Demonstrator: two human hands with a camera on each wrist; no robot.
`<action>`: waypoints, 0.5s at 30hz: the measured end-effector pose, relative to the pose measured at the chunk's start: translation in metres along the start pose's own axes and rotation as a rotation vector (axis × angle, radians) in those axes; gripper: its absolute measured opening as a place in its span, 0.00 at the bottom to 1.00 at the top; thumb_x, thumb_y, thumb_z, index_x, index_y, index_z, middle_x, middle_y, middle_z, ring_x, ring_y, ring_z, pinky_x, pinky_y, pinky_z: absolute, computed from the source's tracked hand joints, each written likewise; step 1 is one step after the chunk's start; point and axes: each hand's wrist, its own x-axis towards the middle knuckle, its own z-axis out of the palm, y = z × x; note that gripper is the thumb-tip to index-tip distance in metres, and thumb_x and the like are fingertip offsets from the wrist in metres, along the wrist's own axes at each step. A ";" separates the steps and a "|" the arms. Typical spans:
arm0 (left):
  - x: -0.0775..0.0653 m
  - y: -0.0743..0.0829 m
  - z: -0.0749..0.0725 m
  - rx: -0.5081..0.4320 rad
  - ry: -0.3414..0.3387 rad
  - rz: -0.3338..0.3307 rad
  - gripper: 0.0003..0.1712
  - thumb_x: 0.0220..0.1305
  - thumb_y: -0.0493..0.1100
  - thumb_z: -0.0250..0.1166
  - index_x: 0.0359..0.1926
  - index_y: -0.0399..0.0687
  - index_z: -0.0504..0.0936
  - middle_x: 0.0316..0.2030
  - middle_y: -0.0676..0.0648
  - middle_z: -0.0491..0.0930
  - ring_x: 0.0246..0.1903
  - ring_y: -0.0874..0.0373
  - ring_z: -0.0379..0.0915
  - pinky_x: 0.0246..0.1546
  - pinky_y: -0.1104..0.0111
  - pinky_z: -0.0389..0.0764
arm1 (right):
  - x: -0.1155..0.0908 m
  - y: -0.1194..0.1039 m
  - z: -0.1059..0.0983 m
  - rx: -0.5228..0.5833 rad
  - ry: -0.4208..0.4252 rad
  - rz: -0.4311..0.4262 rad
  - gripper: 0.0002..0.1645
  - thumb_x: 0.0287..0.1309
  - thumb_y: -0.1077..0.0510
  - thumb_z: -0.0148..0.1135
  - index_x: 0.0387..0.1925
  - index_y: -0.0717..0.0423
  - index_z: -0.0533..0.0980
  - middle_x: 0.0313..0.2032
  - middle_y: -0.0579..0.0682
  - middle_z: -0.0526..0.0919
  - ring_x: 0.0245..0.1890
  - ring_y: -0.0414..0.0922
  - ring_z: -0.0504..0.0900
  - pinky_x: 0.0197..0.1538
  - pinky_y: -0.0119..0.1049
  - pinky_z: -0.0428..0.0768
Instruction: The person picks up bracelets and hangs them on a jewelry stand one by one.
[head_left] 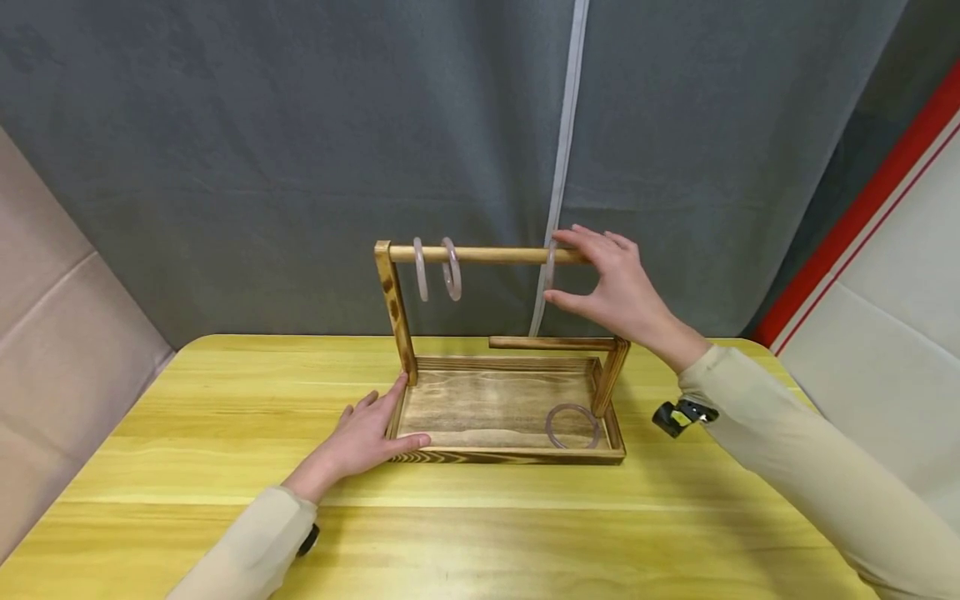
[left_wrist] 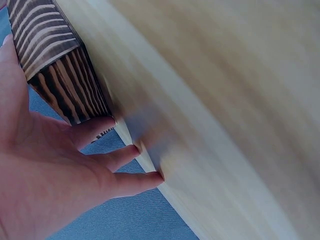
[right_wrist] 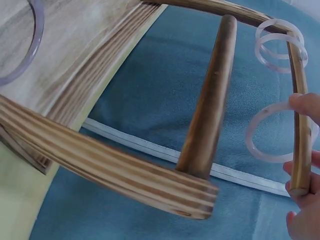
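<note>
A wooden bangle stand [head_left: 510,456] has a tray base with a long upper rod [head_left: 502,254] and a shorter lower rod [head_left: 551,342]. With thumb and fingers, my right hand [head_left: 622,275] holds a pale translucent bangle [head_left: 551,268] that encircles the upper rod near its free right end. Farther left on that rod hang two similar bangles, an outer one [head_left: 420,269] and an inner one [head_left: 452,271]. My left hand [head_left: 360,437] rests spread at the tray's front left corner, thumb over the front rim, index finger at the foot of the tall post [head_left: 395,312].
Another bangle [head_left: 549,427] lies in the tray's front right corner, beside the short post [head_left: 611,379]. The stand sits on a yellow wooden table [head_left: 480,533]. Close behind hangs a grey curtain [head_left: 300,167] with a pale vertical strip [head_left: 566,108].
</note>
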 end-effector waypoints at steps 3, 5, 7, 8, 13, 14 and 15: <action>0.000 0.000 0.000 0.003 0.000 0.000 0.60 0.59 0.72 0.58 0.76 0.41 0.43 0.68 0.33 0.59 0.67 0.29 0.46 0.59 0.30 0.44 | 0.002 -0.003 0.001 -0.066 0.015 -0.068 0.43 0.45 0.55 0.78 0.62 0.63 0.71 0.57 0.58 0.78 0.66 0.53 0.65 0.69 0.53 0.46; 0.000 0.000 -0.001 0.005 0.000 0.001 0.60 0.59 0.72 0.58 0.76 0.41 0.43 0.68 0.33 0.59 0.67 0.29 0.46 0.59 0.30 0.44 | 0.003 -0.006 0.003 -0.110 0.026 -0.113 0.44 0.44 0.55 0.79 0.62 0.63 0.71 0.55 0.58 0.79 0.65 0.53 0.66 0.69 0.54 0.45; 0.001 0.000 -0.001 0.007 0.001 0.001 0.60 0.59 0.72 0.58 0.76 0.41 0.43 0.68 0.33 0.59 0.67 0.29 0.46 0.59 0.30 0.44 | 0.004 -0.010 0.004 -0.136 0.035 -0.146 0.44 0.43 0.54 0.79 0.62 0.64 0.71 0.55 0.58 0.79 0.64 0.54 0.68 0.69 0.55 0.45; 0.001 -0.001 -0.001 0.008 0.001 0.000 0.60 0.59 0.72 0.58 0.76 0.41 0.43 0.68 0.33 0.59 0.67 0.29 0.46 0.59 0.30 0.44 | 0.005 -0.011 0.005 -0.144 0.038 -0.161 0.44 0.43 0.54 0.79 0.62 0.64 0.71 0.55 0.58 0.79 0.64 0.54 0.68 0.69 0.54 0.45; 0.002 -0.001 -0.001 0.006 -0.002 -0.005 0.60 0.59 0.72 0.58 0.76 0.42 0.43 0.69 0.33 0.58 0.68 0.29 0.45 0.60 0.31 0.43 | 0.009 -0.017 0.010 -0.144 0.037 -0.201 0.45 0.42 0.54 0.80 0.61 0.64 0.71 0.55 0.58 0.79 0.60 0.54 0.72 0.70 0.53 0.47; 0.002 -0.001 -0.001 0.006 -0.003 -0.004 0.60 0.59 0.72 0.58 0.76 0.42 0.43 0.69 0.33 0.58 0.68 0.29 0.45 0.60 0.31 0.43 | 0.010 -0.018 0.010 -0.141 0.033 -0.202 0.45 0.43 0.54 0.80 0.62 0.64 0.71 0.55 0.58 0.79 0.59 0.54 0.73 0.69 0.53 0.48; 0.002 -0.001 -0.001 0.005 -0.003 -0.004 0.60 0.59 0.72 0.58 0.76 0.41 0.43 0.69 0.33 0.58 0.68 0.29 0.45 0.60 0.31 0.43 | 0.011 -0.019 0.010 -0.137 0.028 -0.201 0.45 0.43 0.54 0.80 0.62 0.64 0.70 0.55 0.58 0.79 0.57 0.53 0.75 0.69 0.53 0.48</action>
